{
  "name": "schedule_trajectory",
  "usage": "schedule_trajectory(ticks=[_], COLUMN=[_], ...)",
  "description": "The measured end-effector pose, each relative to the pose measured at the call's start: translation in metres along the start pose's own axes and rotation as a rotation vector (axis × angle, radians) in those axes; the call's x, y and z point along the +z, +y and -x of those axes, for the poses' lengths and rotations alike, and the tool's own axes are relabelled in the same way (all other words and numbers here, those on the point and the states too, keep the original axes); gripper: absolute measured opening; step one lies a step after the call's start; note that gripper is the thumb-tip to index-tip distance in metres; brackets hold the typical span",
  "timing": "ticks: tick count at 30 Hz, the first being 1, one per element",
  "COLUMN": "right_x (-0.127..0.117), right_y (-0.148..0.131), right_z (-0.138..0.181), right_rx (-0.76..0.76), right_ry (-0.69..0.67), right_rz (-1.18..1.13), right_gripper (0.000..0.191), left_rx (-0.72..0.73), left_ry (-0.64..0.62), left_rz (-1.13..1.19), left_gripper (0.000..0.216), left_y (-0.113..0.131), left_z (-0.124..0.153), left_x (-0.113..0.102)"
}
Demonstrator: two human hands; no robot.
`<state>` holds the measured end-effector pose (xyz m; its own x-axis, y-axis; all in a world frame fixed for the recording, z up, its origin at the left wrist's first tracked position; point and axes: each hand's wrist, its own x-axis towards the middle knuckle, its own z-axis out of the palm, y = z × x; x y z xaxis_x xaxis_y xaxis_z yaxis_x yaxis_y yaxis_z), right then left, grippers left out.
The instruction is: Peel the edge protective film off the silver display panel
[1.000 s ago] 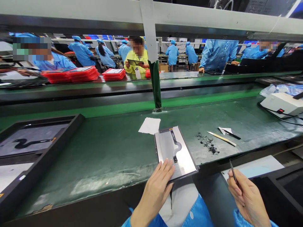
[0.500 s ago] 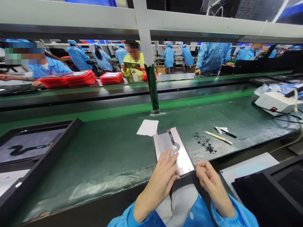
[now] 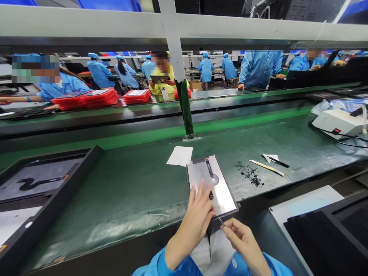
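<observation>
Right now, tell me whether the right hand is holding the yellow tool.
No, the yellow tool lies on the green bench beside the black scraps, while the right hand holds a thin dark tool.

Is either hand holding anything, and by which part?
Right hand: a thin, dark, metallic-looking tool, pinched behind its protruding tip. Left hand: resting on a flat silver rectangular panel; gripping unclear.

1. Panel [image 3: 225,193]: silvery face up, dark rim, curved dark ribbon cable [image 3: 209,167] partly hidden; lies skewed, near end past desk [image 3: 129,188] near edge.
2. Thin dark tool [image 3: 220,220]: slanted, far end at panel's near edge; contact unclear.
</observation>
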<state>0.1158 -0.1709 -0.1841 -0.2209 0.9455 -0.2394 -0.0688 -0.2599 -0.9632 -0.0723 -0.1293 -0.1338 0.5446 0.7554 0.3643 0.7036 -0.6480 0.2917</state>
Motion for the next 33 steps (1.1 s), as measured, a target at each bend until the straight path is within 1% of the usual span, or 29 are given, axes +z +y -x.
schedule_trajectory(ticks=[3, 5, 7, 9, 11, 13, 15, 18, 21, 24, 26, 28, 30, 31, 33], right_x=[0.007, 0.009, 0.009, 0.008, 0.007, 0.008, 0.010, 0.014, 0.014, 0.011, 0.010, 0.010, 0.011, 0.011, 0.012], right_y=[0.008, 0.006, 0.000, -0.005, -0.005, 0.000, 0.008, 0.015, 0.012, 0.002, -0.003, -0.007, -0.008, -0.009, -0.010], right_z=[-0.001, 0.001, 0.004, 0.006, 0.007, 0.006, 0.004, 0.002, 0.003, 0.007, 0.009, 0.010, 0.010, 0.010, 0.010], right_rx=[0.027, 0.023, 0.021, 0.029, 0.026, 0.012, 0.011, 0.038, 0.054, 0.034, 0.001, -0.012, 0.020, 0.045, 0.097], right_ry=[0.011, 0.000, 0.006, 0.038, 0.068, 0.070, 0.052, 0.032, 0.055, 0.088, 0.095, 0.085, 0.066, 0.061, 0.065], right_rz=[-0.115, -0.102, -0.057, -0.029, -0.031, -0.056, -0.101, -0.158, -0.144, -0.035, 0.028, 0.024, -0.023, -0.049, -0.085], right_gripper=[0.056, 0.057, 0.059, 0.061, 0.061, 0.059, 0.055, 0.055, 0.060, 0.062, 0.062, 0.060, 0.060, 0.061, 0.063], left_rx=[0.070, 0.150, 0.188, 0.147, 0.071, 0.009, -0.025, -0.019, 0.043, 0.133, 0.164, 0.143, 0.084, 0.051, 0.000], left_ry=[0.020, 0.021, 0.000, -0.032, -0.056, -0.060, -0.046, -0.010, 0.010, -0.025, -0.036, -0.017, 0.008, 0.020, 0.058], left_rz=[-0.116, -0.150, -0.130, -0.057, 0.034, 0.091, 0.094, 0.040, -0.042, -0.076, -0.038, 0.043, 0.126, 0.154, 0.178], left_gripper=[0.020, 0.020, 0.020, 0.018, 0.014, 0.012, 0.014, 0.020, 0.020, 0.018, 0.016, 0.017, 0.033, 0.040, 0.040], left_y=[0.009, 0.015, 0.017, 0.013, 0.005, -0.002, -0.007, -0.002, 0.010, 0.017, 0.016, 0.010, 0.001, -0.003, -0.012], left_z=[0.010, 0.007, -0.002, -0.012, -0.018, -0.017, -0.009, 0.006, 0.011, 0.002, -0.008, -0.015, -0.015, -0.012, 0.001], left_x=[0.000, 0.002, 0.005, 0.007, 0.007, 0.006, 0.002, -0.004, -0.006, 0.000, 0.006, 0.010, 0.008, 0.006, -0.002])
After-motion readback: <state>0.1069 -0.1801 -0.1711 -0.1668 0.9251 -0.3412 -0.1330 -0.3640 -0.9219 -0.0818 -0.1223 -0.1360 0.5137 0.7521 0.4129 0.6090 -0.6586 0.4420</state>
